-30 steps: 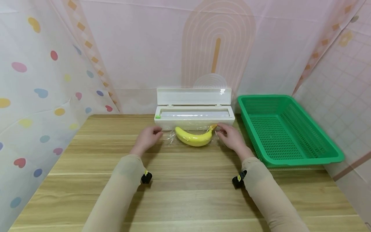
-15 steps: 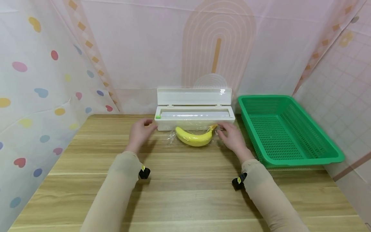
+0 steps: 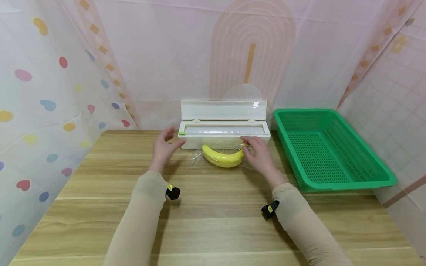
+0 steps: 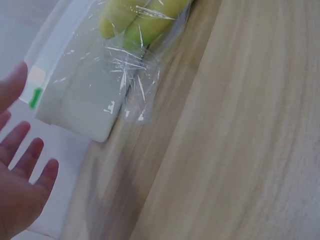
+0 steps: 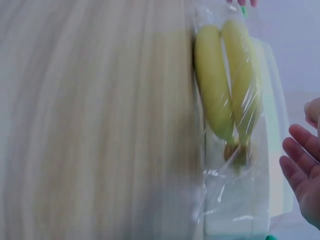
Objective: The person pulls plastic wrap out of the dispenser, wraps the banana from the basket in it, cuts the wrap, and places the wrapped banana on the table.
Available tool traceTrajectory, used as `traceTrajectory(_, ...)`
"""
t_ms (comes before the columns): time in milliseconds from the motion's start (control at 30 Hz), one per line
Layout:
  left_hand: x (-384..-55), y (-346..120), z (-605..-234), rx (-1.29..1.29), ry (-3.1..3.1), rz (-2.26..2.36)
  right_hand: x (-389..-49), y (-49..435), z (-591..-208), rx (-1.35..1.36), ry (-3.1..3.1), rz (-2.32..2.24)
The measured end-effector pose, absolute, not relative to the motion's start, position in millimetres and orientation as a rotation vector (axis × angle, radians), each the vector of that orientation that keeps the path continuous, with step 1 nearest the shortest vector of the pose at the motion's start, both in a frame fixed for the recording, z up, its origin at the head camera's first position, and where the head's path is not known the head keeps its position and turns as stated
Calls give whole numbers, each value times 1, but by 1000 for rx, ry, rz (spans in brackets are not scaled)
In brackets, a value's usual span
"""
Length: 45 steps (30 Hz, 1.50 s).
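Observation:
A yellow banana (image 3: 220, 159) under clear plastic film (image 3: 197, 157) lies on the wooden table, against the front of a white film dispenser box (image 3: 194, 143) with its lid raised. Two banana shapes show in the right wrist view; one may be a reflection in the glossy box. My left hand (image 3: 162, 149), fingers spread, is near the box's left end and holds nothing. Over the banana's stem end is my right hand (image 3: 261, 155). The right wrist view shows its fingers (image 5: 301, 155) loosely bent and apart from the film; nothing is gripped.
A green perforated basket (image 3: 342, 186) stands to the right of the box. The dispenser's raised lid (image 3: 223, 110) is close to the patterned cloth (image 3: 159, 66) behind it. A small green slider (image 3: 182, 133) sits at the box's left end.
My left hand first drew left from the banana, then shifted slightly back right with its fingers opening wider. My right hand moved left, over the stem. Banana and box stayed put.

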<state>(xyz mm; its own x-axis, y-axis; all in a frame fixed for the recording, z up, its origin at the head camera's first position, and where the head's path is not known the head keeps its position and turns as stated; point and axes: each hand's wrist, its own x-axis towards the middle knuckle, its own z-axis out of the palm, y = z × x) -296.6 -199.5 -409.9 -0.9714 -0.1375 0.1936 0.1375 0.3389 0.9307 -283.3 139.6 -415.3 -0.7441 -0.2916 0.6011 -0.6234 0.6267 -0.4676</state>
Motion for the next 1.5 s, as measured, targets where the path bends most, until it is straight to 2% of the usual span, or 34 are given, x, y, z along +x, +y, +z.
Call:
traceTrajectory(200, -303, -201, -415, 10, -2267, -1842, -281, 127, -416, 776, -2324, 939)
traceTrajectory(900, -318, -187, -427, -28, -2381, -1759, -271, 90, -413, 874, -2298, 1042)
traceTrajectory(1500, -322, -187, -423, 12, -2454, -1703, -285, 59, -392, 903, -2332, 1009)
